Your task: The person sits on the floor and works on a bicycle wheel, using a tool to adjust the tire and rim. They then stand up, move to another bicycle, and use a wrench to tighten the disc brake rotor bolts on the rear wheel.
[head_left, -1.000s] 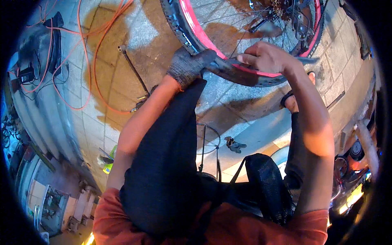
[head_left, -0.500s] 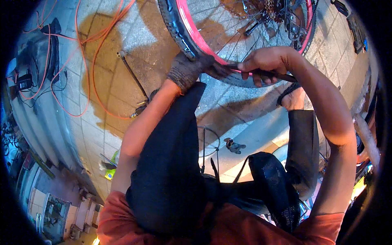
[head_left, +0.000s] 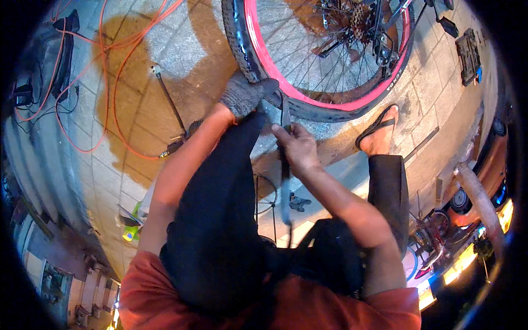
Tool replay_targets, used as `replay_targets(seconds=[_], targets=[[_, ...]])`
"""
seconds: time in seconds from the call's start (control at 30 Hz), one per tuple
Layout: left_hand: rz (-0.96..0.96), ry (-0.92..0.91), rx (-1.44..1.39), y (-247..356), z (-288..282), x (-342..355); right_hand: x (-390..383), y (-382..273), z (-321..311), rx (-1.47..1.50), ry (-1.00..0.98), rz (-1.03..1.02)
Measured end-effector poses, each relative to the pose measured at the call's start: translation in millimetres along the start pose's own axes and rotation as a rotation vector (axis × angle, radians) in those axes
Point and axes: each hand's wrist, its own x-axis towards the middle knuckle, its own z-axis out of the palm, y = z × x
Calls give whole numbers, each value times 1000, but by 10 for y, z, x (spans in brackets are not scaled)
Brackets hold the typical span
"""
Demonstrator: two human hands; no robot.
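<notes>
head view: gloved left hand point(head_left: 247, 96) wrapped on the tire point(head_left: 341, 114), just ahead of the knee point(head_left: 254, 124); bare right hand point(head_left: 296, 146) grips a bar point(head_left: 285, 115), tip at the pink rim point(head_left: 258, 52). pry off-angle, it could slip, gouge rim or jab left fingers.

Head-worn wide fisheye view, from above, facing down, near the bicycle wheel point(head_left: 330, 104)

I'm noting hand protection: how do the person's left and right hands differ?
The left hand wears a grey glove; the right hand is bare. The left hand grips the tire, while the right hand holds a long, thin item. Both hands are occupied.
</notes>
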Motion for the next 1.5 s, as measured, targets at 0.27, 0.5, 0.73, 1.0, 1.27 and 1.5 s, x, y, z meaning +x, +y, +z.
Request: replay_targets(seconds=[0.27, 0.5, 0.73, 1.0, 1.27, 1.5], targets=[[134, -20, -5, -227, -199, 193, 198, 151, -275, -542, 279, -592], [37, 286, -585, 146, -160, 230, 408, -651, -1440, -966, -107, -828], [-157, 125, -467, 30, 179, -58, 799, -1044, -1473, -1133, -416, -634], [-262, 1, -343, 103, 123, -83, 1104, -1338, -1315, -1150, -663, -323], [-297, -29, -270, 129, 93, -87, 1245, -1434, -1162, -1253, -694, -255], [-173, -3, -298, 13, 91, -47, 726, -1211, -1116, -1292, -439, -275]])
